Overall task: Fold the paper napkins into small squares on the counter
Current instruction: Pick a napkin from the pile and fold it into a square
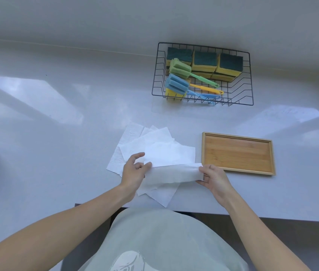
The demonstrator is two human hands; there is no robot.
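Napkin [174, 173] between left hand [133, 173] and right hand [213, 178]

Head-worn view, steeply downward, seemingly close.

So color-wise it's mostly white here: white counter [57, 133] with pale glossy reflections, and plain white paper napkins [154, 145], a couple with a faint embossed texture. The tray [238, 153] is warm honey-colored bamboo with streaky grain. The wire basket [202, 74] is black, and the sponges [205, 61] in it are yellow with dark teal-green scrub tops. Three foam brushes too: green brush [180, 68], yellow brush [205, 89] and light blue brush [176, 86]. The person's shirt [160, 241] is pale sage green with a whitish print.
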